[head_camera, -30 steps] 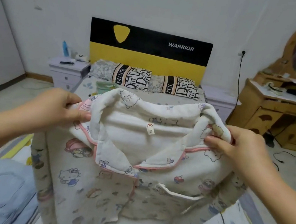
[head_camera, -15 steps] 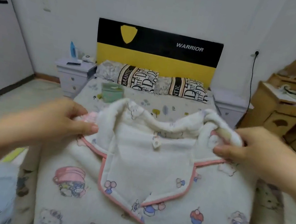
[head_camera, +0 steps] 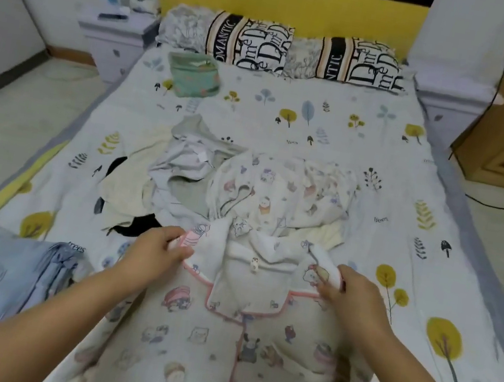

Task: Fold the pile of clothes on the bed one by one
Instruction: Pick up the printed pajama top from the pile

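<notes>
Pyjama top (head_camera: 221,334), soft quilted cotton with cartoon prints and pink piping, flat on bed (head_camera: 437,220) before rumpled pile (head_camera: 228,184). Pinched at shoulders by left hand (head_camera: 158,250) and right hand (head_camera: 350,292), fingers curled round fabric.

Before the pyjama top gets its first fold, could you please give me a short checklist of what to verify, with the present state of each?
1. Left hand pinches the left shoulder of the pyjama top: ok.
2. Right hand pinches the right shoulder: ok.
3. Top lies front up, collar toward the headboard: ok.
4. Body lies flat and smooth: not ok, wrinkles bunch near the right forearm.
5. Both sleeves spread out: cannot tell, arms and frame edge hide them.
6. Top lies apart from the unfolded pile: not ok, the collar touches it.
</notes>
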Demonstrator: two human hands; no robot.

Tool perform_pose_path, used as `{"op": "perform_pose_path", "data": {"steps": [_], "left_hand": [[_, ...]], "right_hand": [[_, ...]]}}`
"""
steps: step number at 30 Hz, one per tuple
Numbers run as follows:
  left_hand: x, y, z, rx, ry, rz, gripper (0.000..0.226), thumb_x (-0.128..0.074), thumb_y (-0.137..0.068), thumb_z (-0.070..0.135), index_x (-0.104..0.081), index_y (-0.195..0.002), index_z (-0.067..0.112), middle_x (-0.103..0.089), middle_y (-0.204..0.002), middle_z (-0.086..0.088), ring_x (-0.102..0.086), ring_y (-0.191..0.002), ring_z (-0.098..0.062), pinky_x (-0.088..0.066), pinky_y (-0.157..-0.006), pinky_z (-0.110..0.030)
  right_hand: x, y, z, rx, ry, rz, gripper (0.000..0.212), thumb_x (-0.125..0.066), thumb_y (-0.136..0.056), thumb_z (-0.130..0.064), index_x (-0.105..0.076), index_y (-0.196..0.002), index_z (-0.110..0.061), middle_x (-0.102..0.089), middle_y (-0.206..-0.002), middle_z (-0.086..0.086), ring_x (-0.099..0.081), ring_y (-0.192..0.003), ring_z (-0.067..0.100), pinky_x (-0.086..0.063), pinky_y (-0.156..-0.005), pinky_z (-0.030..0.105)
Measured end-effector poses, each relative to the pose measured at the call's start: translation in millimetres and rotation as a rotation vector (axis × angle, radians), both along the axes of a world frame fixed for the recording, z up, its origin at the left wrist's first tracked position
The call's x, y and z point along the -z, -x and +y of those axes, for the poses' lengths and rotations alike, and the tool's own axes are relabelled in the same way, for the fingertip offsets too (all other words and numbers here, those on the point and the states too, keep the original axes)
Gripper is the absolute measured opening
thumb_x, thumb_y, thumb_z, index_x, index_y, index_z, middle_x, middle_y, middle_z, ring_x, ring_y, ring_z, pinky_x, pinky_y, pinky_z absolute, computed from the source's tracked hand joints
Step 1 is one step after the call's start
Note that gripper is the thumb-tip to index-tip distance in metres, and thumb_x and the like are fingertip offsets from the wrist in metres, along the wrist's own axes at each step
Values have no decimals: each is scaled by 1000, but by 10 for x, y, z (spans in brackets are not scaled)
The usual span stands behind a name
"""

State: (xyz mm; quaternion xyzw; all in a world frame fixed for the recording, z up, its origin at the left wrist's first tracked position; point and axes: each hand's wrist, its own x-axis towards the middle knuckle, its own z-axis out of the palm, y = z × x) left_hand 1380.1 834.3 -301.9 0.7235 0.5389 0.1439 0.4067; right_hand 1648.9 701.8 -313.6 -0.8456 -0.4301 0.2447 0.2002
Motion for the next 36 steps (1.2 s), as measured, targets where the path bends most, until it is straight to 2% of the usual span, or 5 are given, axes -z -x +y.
{"op": "perform_pose_path", "data": {"steps": [10, 20, 25, 31, 36], "left_hand": [[1497, -305, 528, -86, 2, 206, 28, -67, -83, 33, -56, -75, 9, -58, -73, -7, -53, -72, -23, -42, -65, -33], [1584, -156, 1003, -132, -653, 205, 13, -57, -88, 14, -52, -80, 6, -46, -75, -3, -44, -69, -22, -20, -60, -25], [1785, -295, 1043, -215, -389, 448, 65, -62, -85, 17, -30, -140, 1, -39, -133, -26, -44, -116, -42, -36, -90, -49], [2103, -327, 174, 244, -672, 472, 61, -46, -87, 30, -35, -138, -2, -34, -141, -32, -33, -129, -46, -28, -103, -60], [2499, -13, -203, 576, -239, 908, 63, 16, -81, 61, 39, -132, 32, 33, -149, -5, 33, -132, -37, 11, -110, -56]], "right_hand": [[1416, -102, 624, 173, -34, -45, 31, -52, -92, -41, -45, -74, -16, -50, -65, -1, -50, -69, 27, -36, -63, 34], [1509, -457, 1048, 186, -452, -262, 9, -47, -95, -15, -49, -89, -9, -46, -80, 3, -38, -69, 19, -14, -56, 26], [1620, -485, 1379, 109, -81, -327, 45, -56, -91, -26, -42, -128, -5, -46, -123, 22, -43, -112, 35, -34, -88, 42], [1907, 397, 639, -137, -171, -540, 70, -65, -79, -23, -31, -138, -6, -35, -141, 31, -29, -132, 38, -24, -104, 61], [2256, 584, -56, -561, 240, -514, 58, -22, -92, -48, -57, -129, -19, -50, -135, 16, -51, -122, 35, -37, -93, 62]]}}
